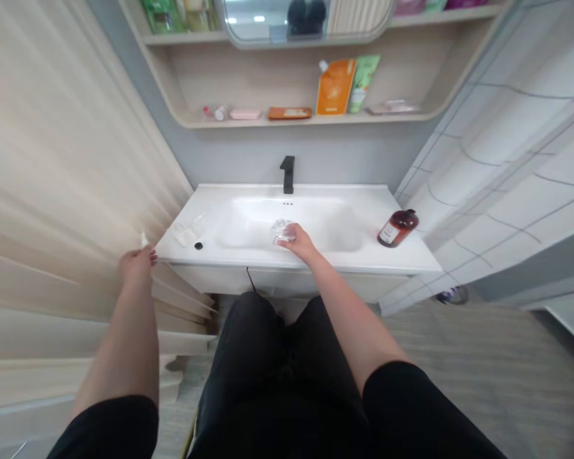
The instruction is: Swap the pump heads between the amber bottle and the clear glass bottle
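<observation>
Over the front of the white sink (pixel 349 223), my right hand (pixel 300 243) is closed round a small clear object (pixel 281 229), see-through like glass or plastic; its exact kind is not plain. My left hand (pixel 138 260) is at the far left, by the counter's left corner and in front of the curtain. Its fingers are pinched on a small white piece (pixel 144 240) that sticks up from them, too blurred to name. Nearest to that hand on the counter lie a crumpled clear plastic wrapper (pixel 186 234) and a small round black piece (pixel 199 246).
A brown bottle (pixel 398 228) with a white label stands on the counter's right side. The black faucet (pixel 288 174) rises behind the basin. Above, a shelf (pixel 249 70) holds an orange pouch (pixel 335 88) and a green tube (pixel 362 83). A pale curtain (pixel 67 159) hangs at left.
</observation>
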A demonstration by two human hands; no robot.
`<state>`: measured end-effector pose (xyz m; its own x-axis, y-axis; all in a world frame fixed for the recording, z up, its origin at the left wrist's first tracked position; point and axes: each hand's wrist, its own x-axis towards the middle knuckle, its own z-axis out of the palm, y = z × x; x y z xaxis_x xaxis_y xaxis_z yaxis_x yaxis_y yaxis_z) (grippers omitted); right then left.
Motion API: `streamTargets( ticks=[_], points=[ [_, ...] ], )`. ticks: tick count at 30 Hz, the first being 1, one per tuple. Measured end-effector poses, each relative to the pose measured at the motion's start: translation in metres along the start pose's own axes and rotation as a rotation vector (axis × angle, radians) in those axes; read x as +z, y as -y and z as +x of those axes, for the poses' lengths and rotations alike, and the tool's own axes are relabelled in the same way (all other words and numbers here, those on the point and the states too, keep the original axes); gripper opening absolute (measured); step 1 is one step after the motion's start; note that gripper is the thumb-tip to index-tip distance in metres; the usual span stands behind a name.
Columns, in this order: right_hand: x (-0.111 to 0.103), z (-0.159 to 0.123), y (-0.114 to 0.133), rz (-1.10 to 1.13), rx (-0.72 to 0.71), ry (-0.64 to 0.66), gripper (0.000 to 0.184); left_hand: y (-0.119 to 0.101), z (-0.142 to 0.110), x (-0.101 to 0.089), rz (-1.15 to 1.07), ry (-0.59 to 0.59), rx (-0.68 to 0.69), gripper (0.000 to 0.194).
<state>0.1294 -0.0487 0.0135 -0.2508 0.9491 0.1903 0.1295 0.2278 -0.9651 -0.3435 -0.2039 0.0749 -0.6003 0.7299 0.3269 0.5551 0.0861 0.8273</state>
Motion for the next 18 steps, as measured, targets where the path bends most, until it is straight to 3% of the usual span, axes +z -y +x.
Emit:
streamTargets(
  ticks=[3, 5, 6, 9, 12, 15, 18],
  points=[
    [-0.001, -0.024, 0.017, 0.024, -0.056, 0.016, 0.074, -0.022, -0.037, -0.003, -0.125, -0.2, -0.069, 0.045],
    [-0.004, -0.054, 0.029, 0.043, -0.152, 0.081, 0.07, -0.047, -0.074, 0.003, -0.305, -0.199, -0.088, 0.045],
    [-0.006, -0.073, 0.036, 0.045, -0.198, 0.09, 0.071, -0.062, -0.095, 0.008, -0.365, -0.119, -0.063, 0.044],
    [-0.016, -0.132, 0.056, -0.01, -0.237, 0.072, 0.072, -0.112, -0.154, 0.023, -0.509, 0.264, -0.001, 0.034],
    [-0.03, -0.179, 0.073, -0.119, -0.231, 0.049, 0.07, -0.155, -0.187, 0.034, -0.417, 0.573, 0.086, 0.029],
    [-0.046, -0.206, 0.083, -0.213, -0.241, 0.028, 0.075, -0.186, -0.197, 0.04, -0.271, 0.708, 0.218, 0.026],
    [-0.059, -0.218, 0.089, -0.267, -0.266, 0.013, 0.077, -0.209, -0.198, 0.043, -0.188, 0.735, 0.316, 0.021]
  ],
)
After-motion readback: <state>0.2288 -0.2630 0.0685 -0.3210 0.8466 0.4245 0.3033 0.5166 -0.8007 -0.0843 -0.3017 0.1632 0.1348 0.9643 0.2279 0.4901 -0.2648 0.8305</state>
